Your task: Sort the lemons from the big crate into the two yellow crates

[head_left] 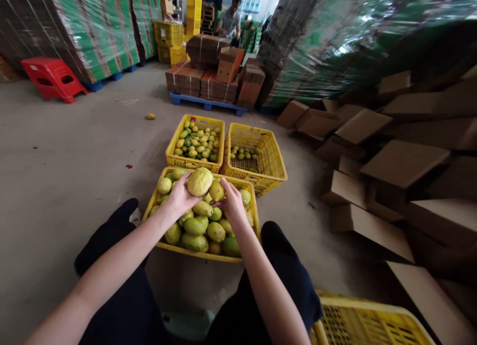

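Note:
My left hand [183, 195] is closed around a large, bumpy, pale yellow lemon [200, 181]. Close beside it, my right hand [233, 201] grips a smaller yellow lemon [216, 190] between thumb and fingers. Both hands are above a yellow plastic crate [201, 256] between my legs, filled with yellow and green lemons [196, 226]. Just beyond it stands a second yellow crate [175, 158] holding many smaller lemons [199, 142]. To its right, a third yellow crate [274, 159] has several small green-yellow lemons [244, 154] at its far left.
Open cardboard boxes [404, 161] are heaped on the right. Another yellow crate [372, 320] is by my right leg. Ahead, a blue pallet [206, 103] bears flattened cartons, with a person [230, 22] behind. A red stool [54, 79] and a stray lemon [150, 116] are at left.

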`<act>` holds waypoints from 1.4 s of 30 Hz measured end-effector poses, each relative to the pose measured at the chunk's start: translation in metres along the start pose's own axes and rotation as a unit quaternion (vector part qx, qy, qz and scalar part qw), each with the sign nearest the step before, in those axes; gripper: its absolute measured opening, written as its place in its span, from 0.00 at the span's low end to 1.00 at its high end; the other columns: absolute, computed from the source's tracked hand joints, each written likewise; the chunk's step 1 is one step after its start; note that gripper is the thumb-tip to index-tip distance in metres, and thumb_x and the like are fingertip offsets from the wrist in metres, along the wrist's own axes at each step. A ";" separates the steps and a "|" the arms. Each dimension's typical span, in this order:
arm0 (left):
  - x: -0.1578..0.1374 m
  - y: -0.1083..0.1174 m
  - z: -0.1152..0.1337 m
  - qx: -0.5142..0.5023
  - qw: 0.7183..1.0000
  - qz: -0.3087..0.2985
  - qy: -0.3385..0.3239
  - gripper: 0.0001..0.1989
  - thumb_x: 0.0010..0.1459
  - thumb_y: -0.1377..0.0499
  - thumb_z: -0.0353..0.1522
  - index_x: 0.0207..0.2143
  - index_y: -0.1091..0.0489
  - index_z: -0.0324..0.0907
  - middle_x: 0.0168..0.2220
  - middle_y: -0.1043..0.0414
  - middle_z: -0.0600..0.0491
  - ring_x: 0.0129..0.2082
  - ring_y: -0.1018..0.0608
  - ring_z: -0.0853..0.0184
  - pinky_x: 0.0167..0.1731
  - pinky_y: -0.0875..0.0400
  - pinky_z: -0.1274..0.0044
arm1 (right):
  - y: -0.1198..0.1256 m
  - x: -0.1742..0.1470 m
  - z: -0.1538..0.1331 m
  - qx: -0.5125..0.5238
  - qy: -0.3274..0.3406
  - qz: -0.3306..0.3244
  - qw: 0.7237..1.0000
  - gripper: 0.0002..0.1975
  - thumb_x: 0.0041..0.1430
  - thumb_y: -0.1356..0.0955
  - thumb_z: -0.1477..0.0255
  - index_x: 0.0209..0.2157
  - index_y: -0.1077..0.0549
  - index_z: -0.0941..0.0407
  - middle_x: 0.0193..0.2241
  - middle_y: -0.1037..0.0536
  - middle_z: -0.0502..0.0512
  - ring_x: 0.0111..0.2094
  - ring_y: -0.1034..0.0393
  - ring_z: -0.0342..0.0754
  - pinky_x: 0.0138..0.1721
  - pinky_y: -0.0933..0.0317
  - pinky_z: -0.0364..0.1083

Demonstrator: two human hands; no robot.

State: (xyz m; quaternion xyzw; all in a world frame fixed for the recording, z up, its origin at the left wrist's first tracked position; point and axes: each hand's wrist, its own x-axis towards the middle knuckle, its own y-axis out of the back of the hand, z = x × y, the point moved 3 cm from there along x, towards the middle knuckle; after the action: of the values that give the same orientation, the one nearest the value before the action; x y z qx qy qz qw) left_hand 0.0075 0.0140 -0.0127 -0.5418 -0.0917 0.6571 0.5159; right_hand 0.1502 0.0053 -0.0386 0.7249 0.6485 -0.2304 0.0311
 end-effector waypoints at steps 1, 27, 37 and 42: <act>0.000 -0.001 0.000 0.002 1.000 0.001 0.003 0.10 0.73 0.48 0.33 0.40 0.28 0.44 0.33 0.22 0.50 0.44 0.17 0.57 0.45 0.18 0.64 | -0.001 0.000 0.001 0.021 -0.020 -0.002 1.000 0.19 0.57 0.24 0.54 0.36 0.28 0.53 0.22 0.24 0.49 0.17 0.29 0.46 0.17 0.34 0.45; -0.013 0.008 -0.007 -0.109 0.993 -0.053 0.007 0.20 0.70 0.49 0.36 0.61 0.29 0.53 0.39 0.19 0.47 0.43 0.15 0.53 0.35 0.14 0.63 | -0.009 -0.006 -0.017 0.312 -0.036 -0.043 0.948 0.21 0.69 0.33 0.49 0.34 0.26 0.53 0.24 0.23 0.49 0.22 0.30 0.44 0.20 0.34 0.40; -0.026 -0.005 0.004 -0.025 0.992 -0.114 0.045 0.24 0.73 0.53 0.45 0.48 0.24 0.39 0.32 0.20 0.46 0.29 0.17 0.60 0.39 0.15 0.61 | -0.003 -0.008 -0.022 0.276 -0.038 -0.069 0.958 0.27 0.66 0.35 0.43 0.32 0.26 0.53 0.26 0.22 0.55 0.24 0.31 0.47 0.16 0.44 0.41; -0.028 -0.006 0.002 -0.016 0.992 -0.100 0.077 0.20 0.71 0.53 0.41 0.34 0.27 0.41 0.25 0.27 0.48 0.32 0.16 0.55 0.37 0.16 0.62 | -0.002 -0.001 -0.012 0.234 -0.031 -0.072 0.969 0.24 0.61 0.31 0.45 0.32 0.26 0.53 0.27 0.22 0.53 0.23 0.33 0.46 0.15 0.45 0.40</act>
State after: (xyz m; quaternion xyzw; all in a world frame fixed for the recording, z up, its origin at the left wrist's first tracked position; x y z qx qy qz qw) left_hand 0.0062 -0.0043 0.0101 -0.5872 -0.1159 0.5567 0.5761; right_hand 0.1520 0.0084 -0.0274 0.6558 0.6257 -0.3998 -0.1363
